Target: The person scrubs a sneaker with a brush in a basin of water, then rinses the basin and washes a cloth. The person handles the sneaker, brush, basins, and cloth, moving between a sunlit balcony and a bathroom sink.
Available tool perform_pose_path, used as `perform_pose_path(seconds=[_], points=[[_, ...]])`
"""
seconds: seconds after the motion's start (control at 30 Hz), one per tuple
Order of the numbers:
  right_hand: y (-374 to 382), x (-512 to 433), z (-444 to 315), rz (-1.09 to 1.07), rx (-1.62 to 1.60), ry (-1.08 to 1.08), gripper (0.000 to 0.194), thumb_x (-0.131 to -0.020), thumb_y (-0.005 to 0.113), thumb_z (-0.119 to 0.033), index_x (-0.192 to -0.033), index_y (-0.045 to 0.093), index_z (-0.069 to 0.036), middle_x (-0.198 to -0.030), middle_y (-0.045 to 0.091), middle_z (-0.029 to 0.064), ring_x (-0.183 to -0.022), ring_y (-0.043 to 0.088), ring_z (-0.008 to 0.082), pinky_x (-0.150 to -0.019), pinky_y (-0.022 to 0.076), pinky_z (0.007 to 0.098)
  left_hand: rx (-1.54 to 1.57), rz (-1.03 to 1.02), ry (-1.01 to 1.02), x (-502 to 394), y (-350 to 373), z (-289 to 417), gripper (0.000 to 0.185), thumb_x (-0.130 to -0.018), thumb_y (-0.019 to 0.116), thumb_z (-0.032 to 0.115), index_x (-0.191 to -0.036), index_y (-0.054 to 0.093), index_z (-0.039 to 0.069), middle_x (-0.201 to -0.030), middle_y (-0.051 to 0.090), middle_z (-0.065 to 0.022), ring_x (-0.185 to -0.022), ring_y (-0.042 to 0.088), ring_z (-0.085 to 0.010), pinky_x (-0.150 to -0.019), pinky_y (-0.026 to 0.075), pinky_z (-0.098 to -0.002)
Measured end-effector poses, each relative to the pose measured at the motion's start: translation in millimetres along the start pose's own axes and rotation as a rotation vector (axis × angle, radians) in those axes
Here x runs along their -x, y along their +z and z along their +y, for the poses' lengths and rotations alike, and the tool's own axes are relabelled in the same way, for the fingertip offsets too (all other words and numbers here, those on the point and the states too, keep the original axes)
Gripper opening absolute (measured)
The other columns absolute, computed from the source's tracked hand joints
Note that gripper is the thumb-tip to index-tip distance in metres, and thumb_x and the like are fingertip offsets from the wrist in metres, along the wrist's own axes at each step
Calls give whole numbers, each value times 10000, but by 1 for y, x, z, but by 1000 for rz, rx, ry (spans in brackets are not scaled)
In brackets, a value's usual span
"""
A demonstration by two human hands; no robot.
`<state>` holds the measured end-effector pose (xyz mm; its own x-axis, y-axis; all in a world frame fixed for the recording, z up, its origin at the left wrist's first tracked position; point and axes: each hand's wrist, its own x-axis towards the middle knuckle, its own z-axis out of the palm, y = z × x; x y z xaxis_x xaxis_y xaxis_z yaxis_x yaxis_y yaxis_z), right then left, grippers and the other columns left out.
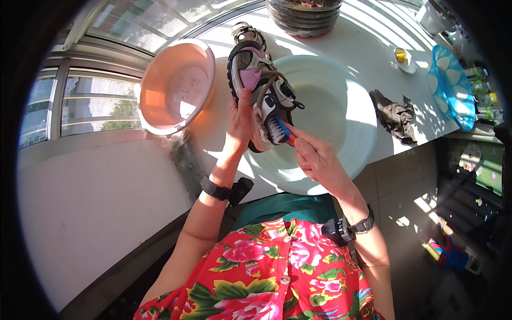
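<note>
A chunky sneaker (250, 76) in pink, white and black is tilted over the left side of a pale blue plastic basin (362, 132). My left hand (241, 116) grips it along its side, the thumb lying on the upper. In my right hand (316, 154) is a scrub brush (280, 130) with a red and blue handle. Its white bristles press against the shoe's lower end. Cloudy water (320, 108) lies in the basin below. Behind the held shoe, a second sneaker (244, 32) is partly hidden.
An orange plastic basin (200, 86) leans by the window at left. At the back stands a dark ribbed pot (306, 18). To the right lie a crumpled dark cloth (396, 116), a small white dish (410, 66) with something yellow, and a blue patterned basin (450, 88) near the table's edge.
</note>
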<state>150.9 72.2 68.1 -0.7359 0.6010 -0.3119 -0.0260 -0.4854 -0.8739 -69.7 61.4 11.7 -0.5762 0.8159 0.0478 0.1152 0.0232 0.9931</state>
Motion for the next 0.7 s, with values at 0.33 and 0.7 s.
perform_pose_path(seconds=[0.33, 0.7], points=[[2, -52, 6, 463, 730, -433, 277, -1008, 527, -185, -1219, 668, -74, -808, 684, 136, -669, 656, 293, -656, 524, 396, 163, -170, -79, 43, 25, 15, 482, -1044, 553, 231, -1440, 418, -7, -1318, 570, -124, -1187, 535, -201, -1046, 408, -328], [-63, 22, 0, 139, 410, 126, 401, -1026, 571, -245, -1396, 571, -91, -772, 623, 16, -572, 483, 74, -575, 438, 245, 263, -221, -352, 8, -33, 25, 573, -996, 640, 330, -1444, 430, 41, -1271, 599, -91, -1074, 619, -163, -914, 536, -313]])
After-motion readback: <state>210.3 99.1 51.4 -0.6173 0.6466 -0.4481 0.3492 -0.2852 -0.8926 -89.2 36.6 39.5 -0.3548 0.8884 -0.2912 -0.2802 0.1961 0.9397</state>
